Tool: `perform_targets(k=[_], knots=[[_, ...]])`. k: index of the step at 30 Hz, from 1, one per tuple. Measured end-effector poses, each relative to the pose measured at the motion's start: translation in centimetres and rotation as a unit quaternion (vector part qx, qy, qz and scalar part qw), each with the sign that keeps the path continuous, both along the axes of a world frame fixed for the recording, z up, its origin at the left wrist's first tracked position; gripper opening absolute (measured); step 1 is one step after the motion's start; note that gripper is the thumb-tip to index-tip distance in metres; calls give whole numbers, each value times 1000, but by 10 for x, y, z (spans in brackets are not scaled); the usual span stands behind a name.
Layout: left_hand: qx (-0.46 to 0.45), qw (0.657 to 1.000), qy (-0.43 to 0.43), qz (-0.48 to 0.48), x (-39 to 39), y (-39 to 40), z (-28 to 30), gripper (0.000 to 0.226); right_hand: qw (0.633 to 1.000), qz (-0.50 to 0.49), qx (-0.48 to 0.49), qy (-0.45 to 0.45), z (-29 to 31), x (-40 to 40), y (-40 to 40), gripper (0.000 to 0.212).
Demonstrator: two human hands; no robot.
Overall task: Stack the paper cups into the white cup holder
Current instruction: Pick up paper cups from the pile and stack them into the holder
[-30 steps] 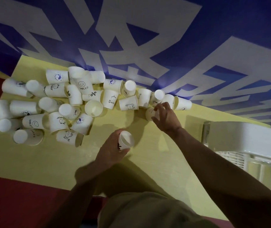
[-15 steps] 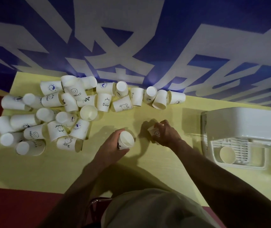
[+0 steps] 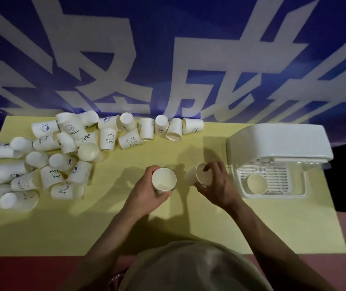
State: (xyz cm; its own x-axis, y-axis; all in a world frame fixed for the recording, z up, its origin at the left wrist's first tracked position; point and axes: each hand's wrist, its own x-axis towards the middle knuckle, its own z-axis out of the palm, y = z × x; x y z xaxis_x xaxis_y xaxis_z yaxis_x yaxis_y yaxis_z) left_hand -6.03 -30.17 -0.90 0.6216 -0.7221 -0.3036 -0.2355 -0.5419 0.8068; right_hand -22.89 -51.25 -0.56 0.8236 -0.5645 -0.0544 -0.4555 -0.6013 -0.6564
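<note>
The left hand holds a paper cup with its open mouth facing up, and its fingers are wrapped round the side of the cup. Just to the right, the right hand holds a second cup, which is tipped so its mouth faces left toward the first cup. The fingers of the right hand are curled over the rim of that cup. The two held cups are close but not touching. Both are above the middle of the yellow bench. To the right of the hands stands the white cup holder, and one cup in the holder sits upright on its white grid tray, mouth up. On the left part of the bench lies a big pile of cups, most of them on their sides and many touching each other. Some have little drawings and words such as "HELLO" and "Bear" on them. A row of cups at the back runs along the far edge of the bench, from the pile toward the holder. Behind the bench hangs a blue banner with big white signs on it. At the bottom is the person's light shirt, and the floor by the bench is red.
</note>
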Motion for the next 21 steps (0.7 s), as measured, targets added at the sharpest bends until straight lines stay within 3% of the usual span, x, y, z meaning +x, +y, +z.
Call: perform_targets(k=[5, 11, 21], knots=[[-11, 999, -26, -20, -59, -46, 22, 80, 1000, 5, 12, -16, 22, -78, -24, 88], [-51, 998, -35, 2, -140, -114, 50, 76, 999, 7, 25, -42, 44, -165, -77, 71], [-64, 994, -77, 49, -238, -210, 47, 74, 997, 6, 50, -58, 48, -259, -167, 67]])
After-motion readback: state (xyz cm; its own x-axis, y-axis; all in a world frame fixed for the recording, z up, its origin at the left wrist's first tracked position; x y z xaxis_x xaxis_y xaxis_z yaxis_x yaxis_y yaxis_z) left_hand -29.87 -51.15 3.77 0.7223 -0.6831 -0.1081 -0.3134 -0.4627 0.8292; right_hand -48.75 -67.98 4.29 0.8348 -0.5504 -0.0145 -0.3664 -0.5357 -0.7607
